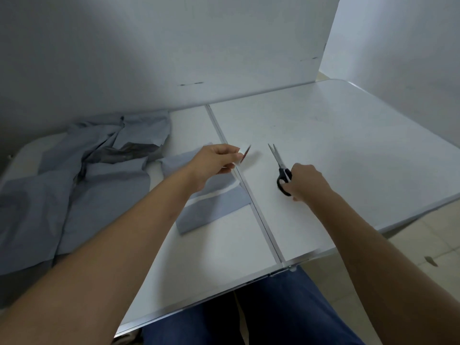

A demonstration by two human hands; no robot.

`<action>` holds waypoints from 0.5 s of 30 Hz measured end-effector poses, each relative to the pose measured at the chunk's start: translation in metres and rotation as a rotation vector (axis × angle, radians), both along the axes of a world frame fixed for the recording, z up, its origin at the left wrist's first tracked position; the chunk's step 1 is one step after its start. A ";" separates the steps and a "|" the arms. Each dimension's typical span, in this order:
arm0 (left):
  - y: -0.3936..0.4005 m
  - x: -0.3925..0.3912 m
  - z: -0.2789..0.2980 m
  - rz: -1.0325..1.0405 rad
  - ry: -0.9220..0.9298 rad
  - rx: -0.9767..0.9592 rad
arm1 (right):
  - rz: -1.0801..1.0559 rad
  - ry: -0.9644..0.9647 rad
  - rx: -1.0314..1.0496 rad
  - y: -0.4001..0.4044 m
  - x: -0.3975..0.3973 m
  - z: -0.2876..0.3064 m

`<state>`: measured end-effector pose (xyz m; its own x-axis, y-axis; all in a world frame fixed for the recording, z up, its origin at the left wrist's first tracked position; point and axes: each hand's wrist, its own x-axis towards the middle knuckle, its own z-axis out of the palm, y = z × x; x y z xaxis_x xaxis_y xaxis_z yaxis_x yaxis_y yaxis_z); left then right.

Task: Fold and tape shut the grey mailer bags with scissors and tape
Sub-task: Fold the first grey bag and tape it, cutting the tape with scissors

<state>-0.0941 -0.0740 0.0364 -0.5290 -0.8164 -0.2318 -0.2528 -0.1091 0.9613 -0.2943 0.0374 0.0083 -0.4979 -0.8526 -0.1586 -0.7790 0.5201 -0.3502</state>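
Observation:
A folded grey mailer bag (214, 207) lies on the white table (348, 145) just left of its centre seam, a pale strip running across it. Above the bag's far end, my left hand (214, 163) holds a small roll of clear tape (245, 154) by its edge. To the right of the seam, my right hand (306, 181) grips the black handles of the scissors (280, 165). Their blades are slightly apart and point away from me, close to the tape roll.
A pile of several crumpled grey mailer bags (87, 175) covers the table's left side. A white partition (174, 58) stands along the far edge. The table's front edge is near my lap, and tiled floor (423, 240) shows at the right.

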 end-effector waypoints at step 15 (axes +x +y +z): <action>0.009 -0.036 -0.004 -0.304 -0.527 -0.788 | 0.177 -0.070 -0.009 -0.042 -0.046 0.015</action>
<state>-0.1306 -0.0650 0.0320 -0.7267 -0.6849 0.0530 -0.5795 0.6527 0.4881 -0.3405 -0.0046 0.0237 -0.3284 -0.9274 -0.1794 -0.8317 0.3739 -0.4105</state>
